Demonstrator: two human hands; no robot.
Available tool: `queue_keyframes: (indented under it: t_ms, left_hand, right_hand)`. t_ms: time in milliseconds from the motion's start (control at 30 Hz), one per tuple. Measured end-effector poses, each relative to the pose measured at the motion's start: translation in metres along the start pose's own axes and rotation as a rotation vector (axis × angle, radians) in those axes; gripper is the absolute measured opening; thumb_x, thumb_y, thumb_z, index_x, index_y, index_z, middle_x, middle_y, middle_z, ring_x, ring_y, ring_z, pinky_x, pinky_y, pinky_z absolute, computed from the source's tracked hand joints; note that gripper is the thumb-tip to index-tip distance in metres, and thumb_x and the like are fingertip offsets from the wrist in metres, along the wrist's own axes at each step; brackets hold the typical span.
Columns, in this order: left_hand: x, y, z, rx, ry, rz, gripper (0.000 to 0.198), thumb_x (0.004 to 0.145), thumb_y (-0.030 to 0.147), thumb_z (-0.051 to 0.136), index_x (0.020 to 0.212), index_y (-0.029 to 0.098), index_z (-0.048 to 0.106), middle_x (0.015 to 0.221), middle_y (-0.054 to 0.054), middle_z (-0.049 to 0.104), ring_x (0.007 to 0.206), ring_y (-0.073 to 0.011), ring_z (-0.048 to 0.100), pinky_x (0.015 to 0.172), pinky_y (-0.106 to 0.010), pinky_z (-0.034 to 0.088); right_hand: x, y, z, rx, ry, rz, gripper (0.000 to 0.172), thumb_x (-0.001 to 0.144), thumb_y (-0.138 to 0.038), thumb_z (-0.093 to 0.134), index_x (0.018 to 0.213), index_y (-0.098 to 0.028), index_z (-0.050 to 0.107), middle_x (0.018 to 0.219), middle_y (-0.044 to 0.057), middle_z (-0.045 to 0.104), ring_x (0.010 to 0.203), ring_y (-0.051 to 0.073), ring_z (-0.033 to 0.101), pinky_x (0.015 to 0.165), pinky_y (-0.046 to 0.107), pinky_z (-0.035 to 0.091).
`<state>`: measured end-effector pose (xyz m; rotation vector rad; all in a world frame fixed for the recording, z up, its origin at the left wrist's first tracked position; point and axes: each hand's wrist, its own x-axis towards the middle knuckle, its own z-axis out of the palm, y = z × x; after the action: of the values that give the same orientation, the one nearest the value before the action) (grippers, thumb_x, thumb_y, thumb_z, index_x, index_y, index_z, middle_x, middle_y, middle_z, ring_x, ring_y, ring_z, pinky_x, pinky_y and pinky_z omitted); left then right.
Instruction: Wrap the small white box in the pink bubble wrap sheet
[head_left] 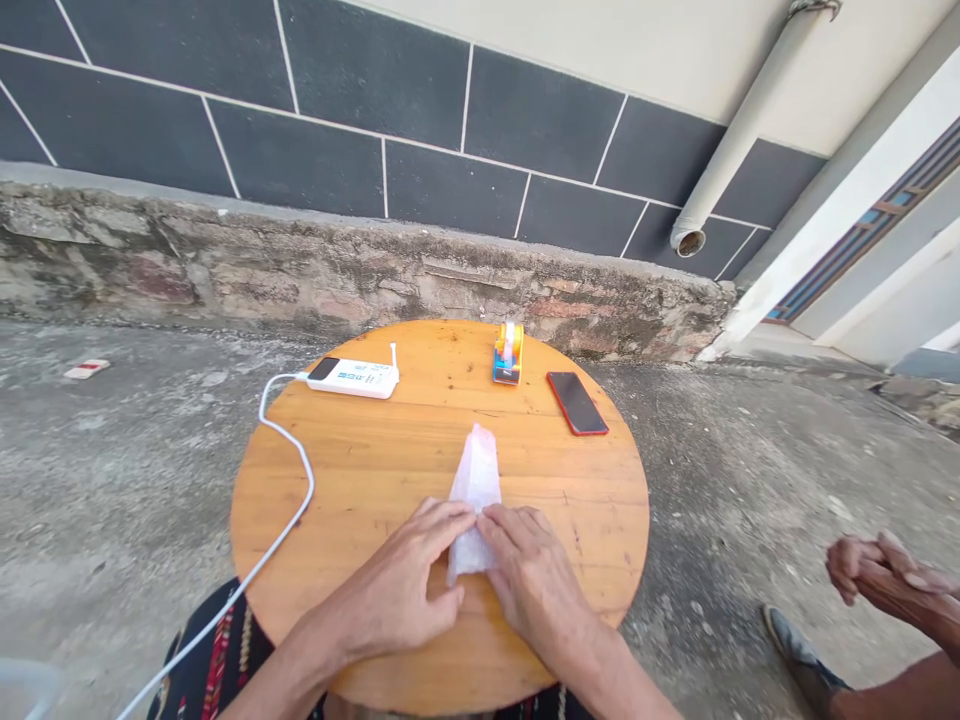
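A narrow folded sheet (475,470), whitish with a pink tint and slightly see-through, lies on the round wooden table (360,460). It tapers toward its far end; whether it is thin foam or soft paper I cannot tell. From the left, my left hand (409,570) has its fingertips on the middle of the sheet, its thumb lower down near the edge. My right hand (529,560) grips the sheet's right side with bent fingers. The fingertips of both hands nearly meet over it.
Toward the back stand a small orange-and-blue tape dispenser (508,355) and a white power bank (354,377) with a white cable (307,490). A red-edged phone (577,403) lies at right. Another person's clasped hands (885,575) show beyond the table.
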<state>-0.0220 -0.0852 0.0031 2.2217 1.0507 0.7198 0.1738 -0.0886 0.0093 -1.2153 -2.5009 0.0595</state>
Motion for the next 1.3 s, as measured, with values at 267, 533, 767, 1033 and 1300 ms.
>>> queue_keyframes:
  t_ms: [267, 533, 767, 1033, 1300]
  left_hand:
    - [-0.002, -0.018, 0.008, 0.007, -0.012, 0.053, 0.058, 0.081, 0.010, 0.052, 0.136, 0.023, 0.043, 0.138, -0.006, 0.046, 0.128, -0.0206, 0.039, 0.109, -0.035, 0.034]
    - [0.006, 0.002, -0.006, -0.187, -0.021, -0.054, 0.031, 0.082, 0.014, 0.054, 0.109, 0.024, 0.064, 0.116, -0.003, 0.061, 0.109, -0.0192, 0.052, 0.096, -0.029, 0.040]
    - [0.019, -0.002, -0.015, -0.152, -0.114, -0.176, 0.027, 0.089, 0.027, 0.042, 0.068, 0.017, 0.057, 0.074, 0.001, 0.058, 0.074, -0.0151, 0.051, 0.068, -0.025, 0.038]
    - [0.014, -0.004, -0.009, -0.159, -0.077, -0.199, 0.027, 0.092, 0.028, 0.039, 0.074, 0.018, 0.057, 0.078, 0.000, 0.058, 0.078, -0.0161, 0.052, 0.070, -0.025, 0.039]
    - [0.010, -0.002, -0.004, -0.196, -0.008, -0.172, 0.027, 0.091, 0.030, 0.041, 0.087, 0.020, 0.066, 0.087, -0.004, 0.065, 0.088, -0.0199, 0.056, 0.080, -0.029, 0.045]
  right_hand:
    - [0.000, 0.002, -0.001, 0.095, -0.035, 0.031, 0.044, 0.075, 0.001, 0.052, 0.116, -0.016, 0.054, 0.119, 0.010, 0.057, 0.098, 0.024, 0.052, 0.089, 0.039, 0.044]
    - [0.014, 0.011, -0.023, 0.330, -0.212, 0.076, 0.035, 0.077, -0.009, 0.058, 0.109, -0.022, 0.062, 0.107, 0.004, 0.064, 0.097, 0.020, 0.056, 0.087, 0.030, 0.041]
    - [0.045, 0.030, -0.032, 0.537, -0.526, 0.059, 0.014, 0.082, -0.020, 0.055, 0.089, -0.017, 0.067, 0.084, 0.000, 0.067, 0.075, 0.015, 0.058, 0.066, 0.022, 0.040]
    - [0.035, 0.021, -0.034, 0.385, -0.419, 0.098, 0.019, 0.086, -0.023, 0.053, 0.103, -0.020, 0.062, 0.090, 0.001, 0.066, 0.082, 0.018, 0.058, 0.074, 0.026, 0.040]
    - [0.012, -0.009, -0.003, 0.001, -0.210, 0.037, 0.039, 0.076, -0.027, 0.067, 0.111, -0.017, 0.053, 0.107, 0.010, 0.057, 0.093, 0.028, 0.050, 0.085, 0.043, 0.039]
